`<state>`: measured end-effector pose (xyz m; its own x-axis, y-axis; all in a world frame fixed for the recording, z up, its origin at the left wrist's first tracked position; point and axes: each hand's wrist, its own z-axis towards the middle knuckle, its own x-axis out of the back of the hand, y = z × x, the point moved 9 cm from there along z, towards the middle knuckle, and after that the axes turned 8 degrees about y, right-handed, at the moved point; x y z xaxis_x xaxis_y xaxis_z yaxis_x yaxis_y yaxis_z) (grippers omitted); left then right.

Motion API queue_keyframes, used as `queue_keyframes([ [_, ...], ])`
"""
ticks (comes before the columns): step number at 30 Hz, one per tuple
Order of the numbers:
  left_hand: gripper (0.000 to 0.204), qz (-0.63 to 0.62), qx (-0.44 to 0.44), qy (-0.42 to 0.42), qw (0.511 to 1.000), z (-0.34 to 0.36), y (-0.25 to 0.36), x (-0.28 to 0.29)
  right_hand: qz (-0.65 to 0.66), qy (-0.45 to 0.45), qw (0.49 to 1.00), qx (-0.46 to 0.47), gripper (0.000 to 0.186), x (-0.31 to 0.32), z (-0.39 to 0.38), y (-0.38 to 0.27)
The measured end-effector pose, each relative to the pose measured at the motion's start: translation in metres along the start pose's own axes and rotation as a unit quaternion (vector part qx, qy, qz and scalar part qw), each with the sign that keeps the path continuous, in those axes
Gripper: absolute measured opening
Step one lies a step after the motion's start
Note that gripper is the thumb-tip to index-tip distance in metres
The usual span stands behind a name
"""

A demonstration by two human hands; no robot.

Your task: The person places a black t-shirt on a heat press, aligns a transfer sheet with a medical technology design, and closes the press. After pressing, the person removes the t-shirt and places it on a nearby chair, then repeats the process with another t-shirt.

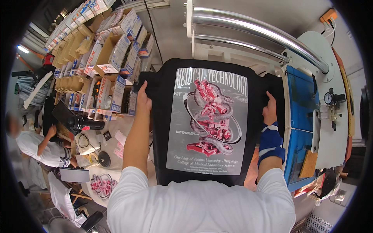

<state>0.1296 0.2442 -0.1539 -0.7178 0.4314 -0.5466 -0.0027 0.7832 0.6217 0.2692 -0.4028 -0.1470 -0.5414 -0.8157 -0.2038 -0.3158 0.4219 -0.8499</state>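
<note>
A black T-shirt point(161, 139) is spread out flat in front of me, its sleeves toward the far side. On its middle lies a glossy, see-through transfer film point(180, 132) with a red microscope and grey snake design and white lettering. My left hand point(143, 100) grips the shirt's left edge just below the sleeve, thumb on top and fingers mostly hidden. At the right edge, at about the same height, my right hand point(270, 110) closes on the cloth, its fingers partly under it. A blue wrist brace point(272, 141) wraps my right forearm.
Beyond the shirt stands a machine with thick metal rollers point(256, 29). To the right are a blue panel point(297, 128) and a pressure gauge point(328, 98). Stacked cardboard boxes point(112, 50) fill the left. A co-worker point(40, 141) sits at the left by a tablet point(74, 174).
</note>
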Motion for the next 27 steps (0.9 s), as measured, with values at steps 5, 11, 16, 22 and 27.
queue_keyframes([
  [5,0.035,0.44,-0.338,0.093,0.827,-0.093,0.027,0.042,-0.414,0.06,0.834,0.361,0.059,0.017,-0.123,-0.023],
  [11,0.021,0.589,-0.494,-0.087,0.633,-0.286,-0.013,0.042,-0.486,-0.068,0.68,0.544,0.035,0.041,-0.338,0.0],
  [16,0.023,0.588,-0.482,-0.151,0.632,-0.328,-0.044,0.048,-0.476,-0.114,0.692,0.531,0.031,0.061,-0.373,0.04],
  [22,0.022,0.57,-0.517,-0.131,0.625,-0.335,-0.053,0.052,-0.477,-0.093,0.675,0.555,0.028,0.061,-0.376,0.046],
  [27,0.026,0.563,-0.53,-0.127,0.621,-0.337,-0.055,0.056,-0.464,-0.093,0.671,0.57,0.029,0.063,-0.379,0.046],
])
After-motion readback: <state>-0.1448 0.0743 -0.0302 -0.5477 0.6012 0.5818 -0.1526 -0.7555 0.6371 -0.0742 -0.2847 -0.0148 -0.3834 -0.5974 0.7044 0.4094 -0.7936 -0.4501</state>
